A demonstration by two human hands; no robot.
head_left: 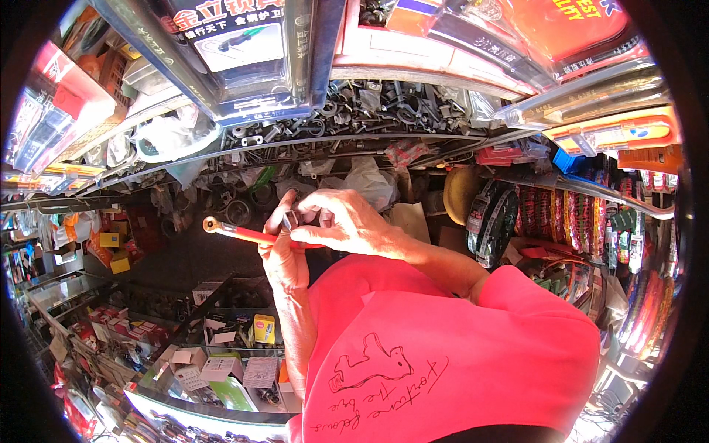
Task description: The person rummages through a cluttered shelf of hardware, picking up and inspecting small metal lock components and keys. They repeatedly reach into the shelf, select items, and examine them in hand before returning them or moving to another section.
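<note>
- The fingers [304,235] of the right hand [347,221] were closed around the orange handle of a screwdriver-like tool [244,233], its metal tip pointing left
- The left hand [284,255] pinched a small dark metal part [290,219] just above that handle, touching the right thumb
- Beyond the hands, shelves [354,118] held heaps of grey metal fittings and plastic bags
- Packaged goods [244,44] hung overhead; small boxes [221,365] crowded a glass display case at lower left
</note>
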